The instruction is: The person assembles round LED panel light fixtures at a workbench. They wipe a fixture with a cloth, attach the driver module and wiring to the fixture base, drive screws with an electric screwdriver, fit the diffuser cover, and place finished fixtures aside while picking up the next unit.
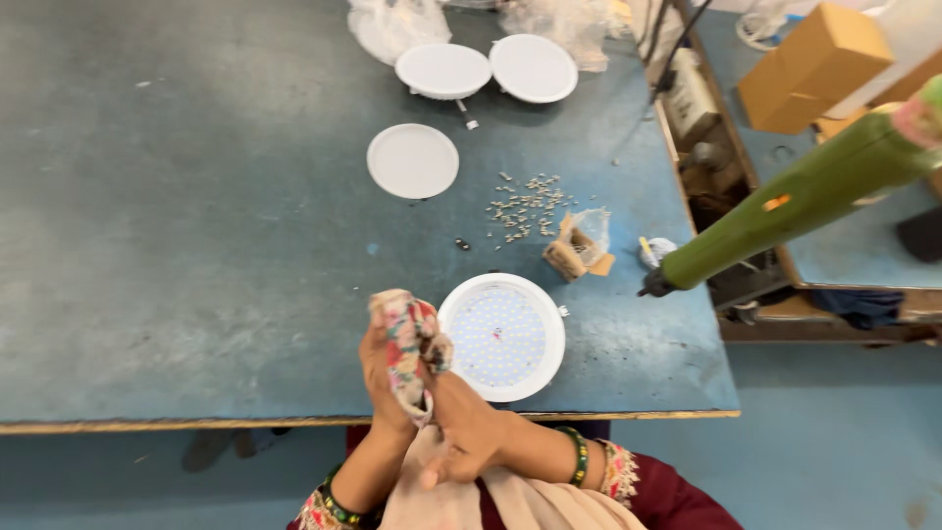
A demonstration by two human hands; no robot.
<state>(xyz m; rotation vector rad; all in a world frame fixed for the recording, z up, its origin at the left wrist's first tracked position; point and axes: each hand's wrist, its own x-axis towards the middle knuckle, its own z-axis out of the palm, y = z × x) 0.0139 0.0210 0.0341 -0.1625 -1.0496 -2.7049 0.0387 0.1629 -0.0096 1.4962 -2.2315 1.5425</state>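
Both my hands are close together at the near edge of the blue table. My left hand (381,378) grips a bunched floral cloth (409,344) and holds it up. My right hand (463,420) closes on the lower part of the same cloth, just under the left. Right beside them lies a round white lamp housing (502,337) with its face of small light dots up. A green electric screwdriver (785,201) hangs in the air at the right, tip pointing down-left, with no hand on it.
Three white round lamp covers (413,160) (443,71) (534,68) lie further back. Several loose screws (528,206) are scattered beside a small torn packet (579,245). Clear plastic bags (396,22) sit at the far edge; a cardboard box (814,65) stands on the right bench.
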